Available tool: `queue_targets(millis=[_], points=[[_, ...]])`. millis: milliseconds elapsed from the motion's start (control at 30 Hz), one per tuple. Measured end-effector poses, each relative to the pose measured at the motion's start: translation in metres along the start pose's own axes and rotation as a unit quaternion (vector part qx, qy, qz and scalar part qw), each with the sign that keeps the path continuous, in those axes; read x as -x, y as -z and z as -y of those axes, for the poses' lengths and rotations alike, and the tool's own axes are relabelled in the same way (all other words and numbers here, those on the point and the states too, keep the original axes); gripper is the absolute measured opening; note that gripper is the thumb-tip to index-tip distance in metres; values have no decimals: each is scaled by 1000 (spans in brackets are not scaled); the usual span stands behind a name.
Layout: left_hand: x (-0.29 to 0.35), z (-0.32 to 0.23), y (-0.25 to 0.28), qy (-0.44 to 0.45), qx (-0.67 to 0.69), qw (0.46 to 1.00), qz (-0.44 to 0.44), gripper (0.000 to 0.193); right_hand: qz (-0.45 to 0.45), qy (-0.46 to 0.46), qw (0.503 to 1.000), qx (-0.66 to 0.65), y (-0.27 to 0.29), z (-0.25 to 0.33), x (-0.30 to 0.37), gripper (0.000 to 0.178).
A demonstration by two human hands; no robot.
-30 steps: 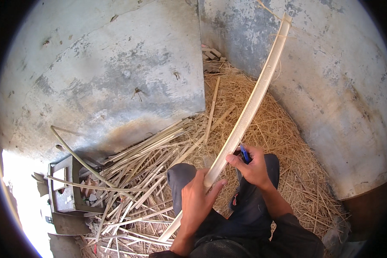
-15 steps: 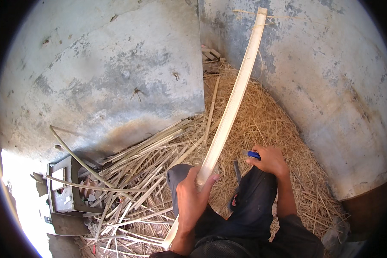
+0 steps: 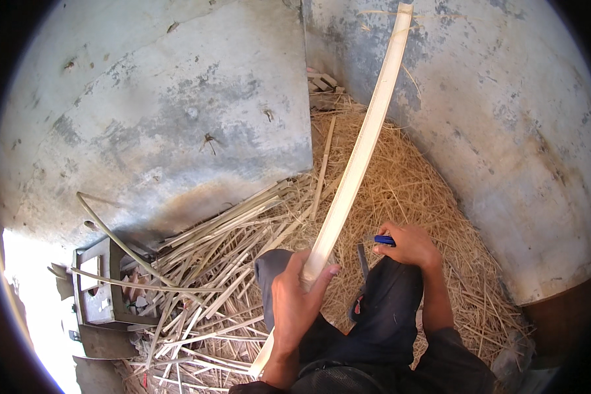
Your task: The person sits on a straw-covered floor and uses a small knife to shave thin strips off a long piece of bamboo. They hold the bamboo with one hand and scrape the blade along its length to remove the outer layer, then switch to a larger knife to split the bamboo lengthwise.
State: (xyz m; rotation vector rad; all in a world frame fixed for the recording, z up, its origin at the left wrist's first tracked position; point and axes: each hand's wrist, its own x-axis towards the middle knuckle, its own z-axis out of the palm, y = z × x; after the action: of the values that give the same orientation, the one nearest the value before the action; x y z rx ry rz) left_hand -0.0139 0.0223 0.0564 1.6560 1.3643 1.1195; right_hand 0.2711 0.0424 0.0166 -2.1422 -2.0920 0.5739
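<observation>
A long, pale split-bamboo strip [image 3: 358,164] slants up from my lap toward the far wall, its inner hollow face showing. My left hand [image 3: 294,299] is closed around its lower part, thumb across the strip; the lower end passes behind my wrist. Over my right knee, my right hand [image 3: 410,246] is closed on a blue utility knife [image 3: 385,241], apart from the strip. The knife's blade cannot be made out clearly. A dark, flat, narrow bar [image 3: 362,262] stands beside my right knee, its lower part hidden.
Straw-like shavings [image 3: 433,197] are heaped ahead and to the right. Thin split strips [image 3: 223,236] lie piled at left, near a worn box [image 3: 98,282] and a bent cane [image 3: 121,246]. Weathered walls [image 3: 177,98] close in the far side.
The bamboo strip's far end has shifted slightly up and right. The utility knife has turned a little in my right hand. Thin shavings near the strip's far end have moved.
</observation>
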Motion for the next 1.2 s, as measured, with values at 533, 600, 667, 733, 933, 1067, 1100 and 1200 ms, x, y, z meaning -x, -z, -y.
queue_targets(millis=[533, 600, 667, 733, 933, 1067, 1100, 1200], points=[[-1, 3, -5, 31, 50, 997, 39, 37, -138, 85, 974, -156, 22, 41, 10, 41], [-1, 0, -3, 24, 63, 997, 44, 41, -204, 137, 945, -217, 15, 48, 13, 37], [-1, -3, -2, 21, 69, 996, 46, 45, -250, 210, 907, -268, 8, 62, 20, 33], [0, -5, -1, 22, 67, 996, 48, 48, -264, 252, 904, -222, 0, 66, 22, 30], [-2, -13, 4, 27, 80, 996, 26, 51, -344, 271, 868, -235, -11, 70, 26, 30], [-2, -11, 2, -9, 97, 995, 30, 56, -339, 336, 859, -187, -9, 80, 26, 31], [-1, -11, 1, -14, 100, 994, 33, 56, -338, 344, 857, -178, -6, 84, 26, 30], [1, -11, -3, -24, 121, 992, 40, 57, -348, 354, 853, -162, -8, 89, 24, 30]])
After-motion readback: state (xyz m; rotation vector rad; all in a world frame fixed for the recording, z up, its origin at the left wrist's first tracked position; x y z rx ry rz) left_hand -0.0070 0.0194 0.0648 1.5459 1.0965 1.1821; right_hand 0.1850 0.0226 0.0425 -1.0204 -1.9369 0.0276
